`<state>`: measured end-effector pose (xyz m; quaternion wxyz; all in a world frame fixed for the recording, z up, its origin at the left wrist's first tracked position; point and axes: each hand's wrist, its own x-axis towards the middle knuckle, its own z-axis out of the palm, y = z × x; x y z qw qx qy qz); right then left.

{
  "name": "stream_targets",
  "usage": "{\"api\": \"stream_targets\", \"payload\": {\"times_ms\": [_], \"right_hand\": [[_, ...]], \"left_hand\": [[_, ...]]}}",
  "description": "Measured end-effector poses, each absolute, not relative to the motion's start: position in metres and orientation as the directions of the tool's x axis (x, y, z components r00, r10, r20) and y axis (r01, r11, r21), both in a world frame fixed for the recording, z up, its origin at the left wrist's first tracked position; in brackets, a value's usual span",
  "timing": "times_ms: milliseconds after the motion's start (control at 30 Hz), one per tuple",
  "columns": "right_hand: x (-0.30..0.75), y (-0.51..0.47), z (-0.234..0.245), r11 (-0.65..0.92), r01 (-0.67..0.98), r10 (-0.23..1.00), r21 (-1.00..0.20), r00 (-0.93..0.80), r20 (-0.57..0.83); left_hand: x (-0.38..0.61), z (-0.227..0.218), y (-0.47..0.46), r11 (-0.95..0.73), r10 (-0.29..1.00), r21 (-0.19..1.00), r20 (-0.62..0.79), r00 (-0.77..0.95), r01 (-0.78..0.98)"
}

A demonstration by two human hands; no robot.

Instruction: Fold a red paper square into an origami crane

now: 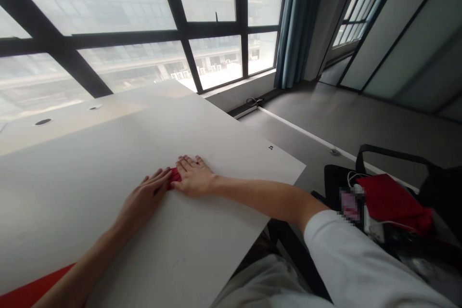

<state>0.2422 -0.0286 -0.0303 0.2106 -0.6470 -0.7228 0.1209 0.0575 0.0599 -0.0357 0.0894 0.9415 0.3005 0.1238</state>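
A small red folded piece (174, 178), whether paper or cloth I cannot tell, lies on the white table (202, 240) between my hands. From the right, my right hand (195, 176) rests flat, palm down, over part of it with the fingers spread. My left hand (146, 197) lies along its left side, fingers stretched out, fingertips touching its edge. Much of the red piece is hidden beneath both hands. A red sheet (39, 285) shows at the lower left, partly behind my left forearm.
To the right, a black chair (393, 153) holds a red item (393, 199), a white cable and other things, one blurred out. Two round holes, one a cable hole (43, 122), sit at the table's far left. Windows and a blue curtain (298, 24) stand beyond.
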Motion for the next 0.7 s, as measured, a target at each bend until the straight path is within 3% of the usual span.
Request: {"api": "stream_targets", "payload": {"times_ms": [200, 300, 367, 467, 700], "right_hand": [[0.261, -0.034, -0.028, 0.068, 0.895, 0.995, -0.44, -0.029, 0.094], [0.258, -0.041, -0.026, 0.061, 0.904, 0.987, -0.423, 0.008, 0.16], [0.253, -0.045, -0.025, 0.212, 0.899, 0.957, -0.383, -0.112, 0.268], [0.245, -0.049, -0.026, 0.43, 0.837, 0.897, -0.339, -0.355, 0.262], [0.254, -0.054, -0.03, 0.355, 0.873, 0.935, -0.334, -0.324, 0.147]], "left_hand": [[0.05, -0.028, 0.045, -0.782, 0.62, 0.214, 0.181, 0.763, 0.585], [0.041, -0.027, 0.035, -0.747, 0.664, 0.21, 0.187, 0.724, 0.631], [0.038, -0.027, 0.029, -0.729, 0.683, 0.234, 0.183, 0.708, 0.643], [0.04, -0.029, 0.023, -0.711, 0.7, 0.271, 0.182, 0.691, 0.649], [0.048, -0.031, 0.02, -0.683, 0.726, 0.281, 0.155, 0.67, 0.674]]}}
